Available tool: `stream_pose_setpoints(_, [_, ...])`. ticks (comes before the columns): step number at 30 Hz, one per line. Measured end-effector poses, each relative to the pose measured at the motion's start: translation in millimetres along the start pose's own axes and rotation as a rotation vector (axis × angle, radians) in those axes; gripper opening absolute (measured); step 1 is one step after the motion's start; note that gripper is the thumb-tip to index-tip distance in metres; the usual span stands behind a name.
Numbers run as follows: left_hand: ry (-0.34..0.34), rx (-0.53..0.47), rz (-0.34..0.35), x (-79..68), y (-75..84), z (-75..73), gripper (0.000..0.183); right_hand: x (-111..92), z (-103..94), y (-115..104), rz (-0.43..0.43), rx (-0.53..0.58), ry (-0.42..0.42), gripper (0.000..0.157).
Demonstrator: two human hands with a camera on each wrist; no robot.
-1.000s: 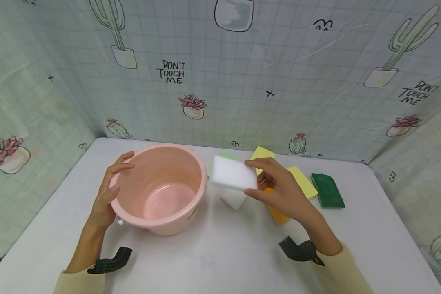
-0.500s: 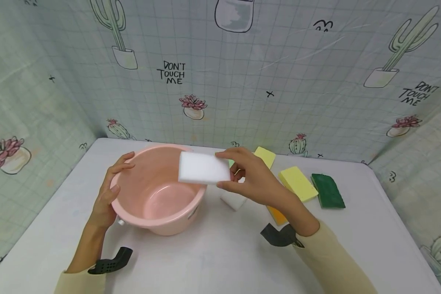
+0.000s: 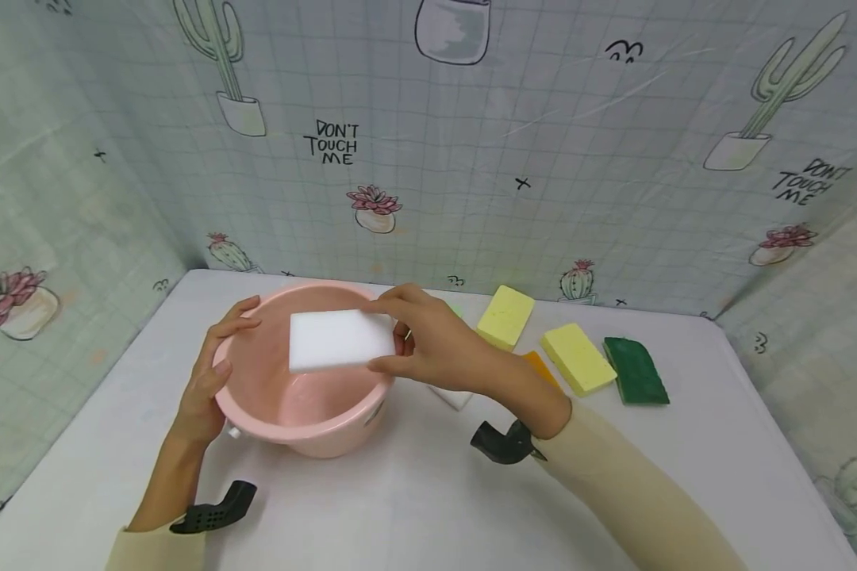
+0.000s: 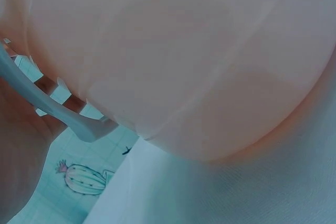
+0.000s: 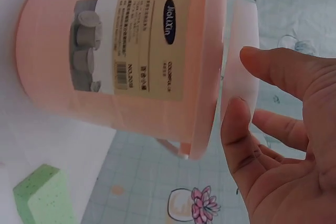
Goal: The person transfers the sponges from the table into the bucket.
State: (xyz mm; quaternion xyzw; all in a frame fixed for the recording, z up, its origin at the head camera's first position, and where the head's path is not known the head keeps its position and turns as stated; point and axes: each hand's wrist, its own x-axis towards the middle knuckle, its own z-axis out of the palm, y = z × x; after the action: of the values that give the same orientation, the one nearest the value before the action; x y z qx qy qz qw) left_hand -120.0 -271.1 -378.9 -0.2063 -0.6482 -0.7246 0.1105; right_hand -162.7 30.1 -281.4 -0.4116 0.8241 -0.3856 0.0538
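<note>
My left hand (image 3: 203, 396) grips the left rim of a pink plastic bucket (image 3: 328, 446), which is tilted with its mouth facing me. In the left wrist view, the pale bucket handle (image 4: 68, 121) crosses in front of that hand. A white sponge block (image 3: 339, 341) is pinched by one end between the thumb and fingers of my right hand (image 3: 436, 341). It overlaps the bucket's mouth in the head view. From the right wrist, the sponge shows edge-on right at the bucket rim, outside the opening, beside a printed label (image 5: 131, 45).
To the bucket's right lie two yellow sponges (image 3: 505, 317) (image 3: 578, 358), a dark green scouring pad (image 3: 636, 371), an orange sponge (image 3: 543, 366) and another white sponge (image 3: 455, 398), partly hidden by my right arm. A light green sponge (image 5: 44, 195) lies beside the bucket. Patterned cloth (image 3: 428, 159) surrounds the table.
My right hand has carried the white sponge leftward from above the other sponges to the bucket's mouth. The left hand and bucket have stayed in place.
</note>
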Motion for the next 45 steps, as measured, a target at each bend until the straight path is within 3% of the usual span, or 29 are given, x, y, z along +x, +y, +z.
stream_pose_setpoints(10, [0.003,0.01,-0.029,0.3,1.7,-0.8,0.045,21,12.2,-9,0.013,-0.127,-0.103,0.059])
stream_pose_setpoints(20, [-0.009,0.001,-0.001,-0.8,0.4,-1.3,0.045,40,25.9,-13,0.032,-0.184,-0.218,0.06])
stream_pose_setpoints(32, [-0.009,0.018,-0.008,-0.7,0.3,-1.7,0.045,69,47.5,-17,0.097,-0.382,-0.347,0.064])
stream_pose_setpoints(36, [-0.009,0.021,-0.014,-1.1,0.0,-2.2,0.044,72,54.5,-18,0.121,-0.381,-0.391,0.064])
stream_pose_setpoints(45, [-0.022,0.026,0.013,-1.7,-2.1,-5.0,0.043,75,61.2,-20,0.091,-0.5,-0.449,0.055])
